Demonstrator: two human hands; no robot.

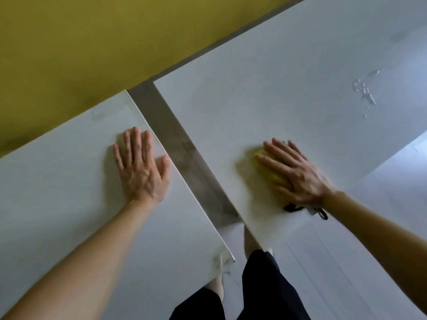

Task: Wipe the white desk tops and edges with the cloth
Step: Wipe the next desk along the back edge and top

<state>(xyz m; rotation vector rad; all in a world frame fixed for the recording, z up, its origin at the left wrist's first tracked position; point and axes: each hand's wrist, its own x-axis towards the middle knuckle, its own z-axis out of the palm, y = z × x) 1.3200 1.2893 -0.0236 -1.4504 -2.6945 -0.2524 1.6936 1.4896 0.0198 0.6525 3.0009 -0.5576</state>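
Note:
Two white desk tops meet across a narrow gap. My left hand (141,167) lies flat, fingers straight, on the left desk (57,192) close to its right edge. My right hand (293,174) presses a yellow cloth (269,172) flat onto the right desk (265,95) near its front edge. Most of the cloth is hidden under my palm and fingers. Wet streaks and droplets (366,93) glisten on the right desk, further back and to the right of the cloth.
A grey strip of floor (175,144) shows through the gap between the desks. A yellow wall (92,42) runs behind them. A black cord or strap (293,207) hangs below my right wrist. My dark trousers (261,285) and pale floor show below.

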